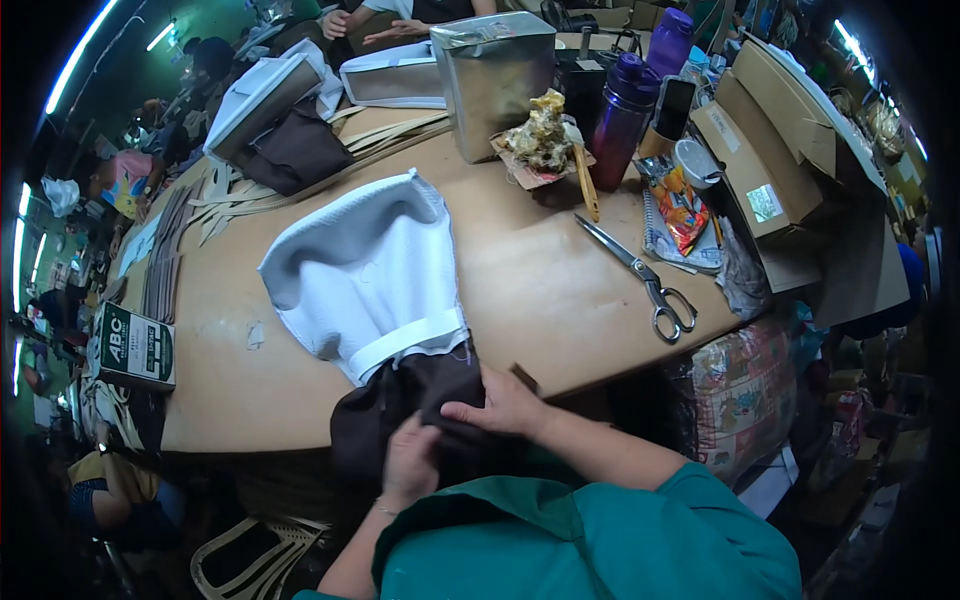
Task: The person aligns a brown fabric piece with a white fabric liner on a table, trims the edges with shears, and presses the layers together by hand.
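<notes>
A white padded piece point(360, 270) with a white band point(400, 340) lies on the table point(240, 400), joined to dark brown cloth point(385, 395) at the near edge. My right hand point(500, 405) grips that dark cloth, thumb on top and fingers partly hidden behind it. My left hand point(412, 455) is slightly blurred, lower and to the left, with fingers curled on the same cloth. A small brown strip or edge point(525, 376) shows behind my right hand; I cannot tell what it is.
Scissors point(655, 290), bottles point(625, 120), a metal tin point(490, 90) and cardboard boxes point(760, 170) are at the right and back. A printed box point(133, 345) and strips point(170, 260) lie left. A co-worker's hands point(390, 30) show at the back; a plastic chair point(260, 560) stands below.
</notes>
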{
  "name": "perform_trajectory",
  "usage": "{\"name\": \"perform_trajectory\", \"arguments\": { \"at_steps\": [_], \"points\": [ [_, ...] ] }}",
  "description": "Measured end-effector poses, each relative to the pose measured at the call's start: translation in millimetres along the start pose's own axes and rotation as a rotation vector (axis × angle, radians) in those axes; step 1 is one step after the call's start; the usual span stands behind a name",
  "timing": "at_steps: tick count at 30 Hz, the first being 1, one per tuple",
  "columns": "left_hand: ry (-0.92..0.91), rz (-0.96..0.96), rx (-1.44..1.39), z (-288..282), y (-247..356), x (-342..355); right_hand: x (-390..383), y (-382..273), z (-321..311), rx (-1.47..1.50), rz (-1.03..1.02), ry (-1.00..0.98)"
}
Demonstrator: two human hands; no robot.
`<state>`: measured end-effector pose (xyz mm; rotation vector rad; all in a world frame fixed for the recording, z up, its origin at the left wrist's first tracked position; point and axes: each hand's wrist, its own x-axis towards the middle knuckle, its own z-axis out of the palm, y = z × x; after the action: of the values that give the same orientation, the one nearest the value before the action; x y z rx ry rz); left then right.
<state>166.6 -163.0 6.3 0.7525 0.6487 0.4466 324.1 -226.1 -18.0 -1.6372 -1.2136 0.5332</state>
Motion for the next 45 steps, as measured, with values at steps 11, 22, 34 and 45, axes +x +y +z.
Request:
{"name": "perform_trajectory", "arguments": {
  "at_steps": [11, 22, 34, 45],
  "points": [
    [-0.776, 0.59, 1.157, 97, 87, -6, -6, 21, -35, -0.349, -0.186, -0.104],
    [-0.153, 0.342, 1.66, 23, -18, 46, -12, 15, -62, -0.308, -0.255, 0.034],
    [0.31, 0.809, 2.112, -68, 31, 54, -22, -7, 29, -0.255, -0.131, -0.288],
    [0.62, 0.496, 1.683, -76, 31, 73, -27, -36, 59, -0.083, -0.376, -1.074]
  ]
}}
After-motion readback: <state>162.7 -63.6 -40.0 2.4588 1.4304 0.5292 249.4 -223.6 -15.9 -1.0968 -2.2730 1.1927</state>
